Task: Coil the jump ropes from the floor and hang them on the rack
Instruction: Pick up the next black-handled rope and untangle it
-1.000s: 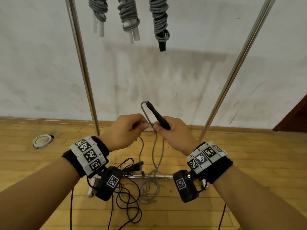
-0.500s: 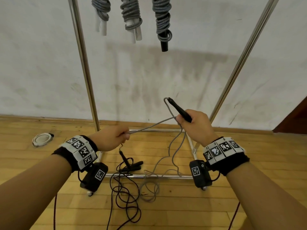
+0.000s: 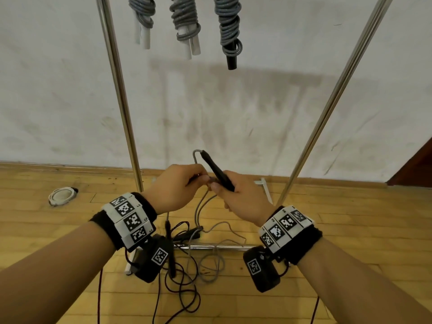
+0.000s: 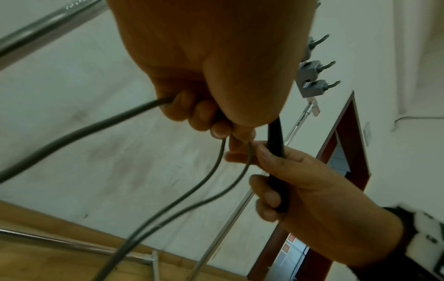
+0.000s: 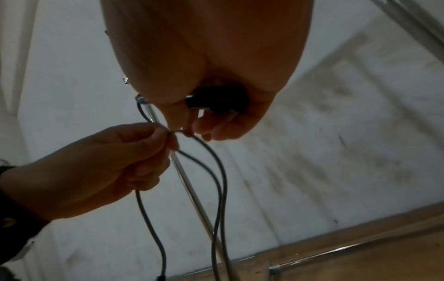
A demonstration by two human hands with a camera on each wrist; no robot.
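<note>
Lying at the far left on the wooden plank floor (image 3: 350,242), a small white coiled cord (image 3: 61,195) sits near the base of the scuffed white wall (image 3: 58,90). Just right of it rises the left upright of the chrome metal rack (image 3: 121,99); between this pole and the right one, three coiled grey jump ropes (image 3: 185,22) hang at the top of the head view, two with white handles and the rightmost with a black one.

Lower down, the left hand (image 3: 174,188) has its fingers curled, pinching the thin grey jump rope cord (image 3: 198,206) between thumb and fingertips (image 4: 217,131). From there the cord drops in loose loops to the floor, where it lies tangled over the rack's bottom bar beside a thin black cable (image 3: 184,288) and another black handle (image 3: 190,233).

Touching the left hand, the right hand (image 3: 243,197) is clenched around the slim black jump rope handle (image 3: 217,170), which tilts up and to the left; a short bend of cord arcs out of its top end and comes down into the left hand's pinch. In the left wrist view, the right hand's fingers (image 4: 269,197) wrap the handle while its thumb also presses the cord. Both wrists wear black bands with black-and-white marker tags.
</note>
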